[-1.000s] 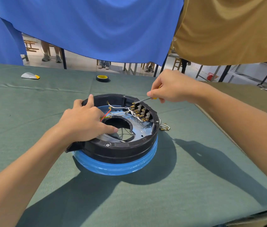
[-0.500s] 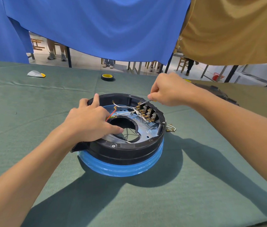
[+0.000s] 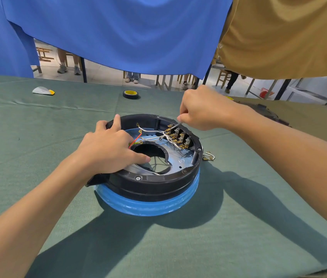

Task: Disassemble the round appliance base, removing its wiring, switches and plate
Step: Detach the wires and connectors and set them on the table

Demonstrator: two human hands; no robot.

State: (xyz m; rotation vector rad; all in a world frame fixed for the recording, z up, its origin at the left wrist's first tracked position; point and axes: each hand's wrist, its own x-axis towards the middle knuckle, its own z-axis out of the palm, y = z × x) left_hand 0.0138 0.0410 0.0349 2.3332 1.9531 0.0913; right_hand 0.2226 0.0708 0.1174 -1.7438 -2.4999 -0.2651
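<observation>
Head view: a round appliance base [image 3: 150, 185] (black over blue) sits mid-table on green cloth [image 3: 38, 157]. The left hand [image 3: 108, 149] rests on it, fingers spread. The right hand [image 3: 204, 109] pinches a thin metal tool [image 3: 175, 125], its tip at the switches [image 3: 178, 137].

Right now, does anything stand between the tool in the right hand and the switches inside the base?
Nothing visible does. The thin metal tool in the right hand reaches the switches; white wires lie beside them.

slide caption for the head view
Left hand steadies the round base while the right hand holds a metal tool at the switches.
</observation>
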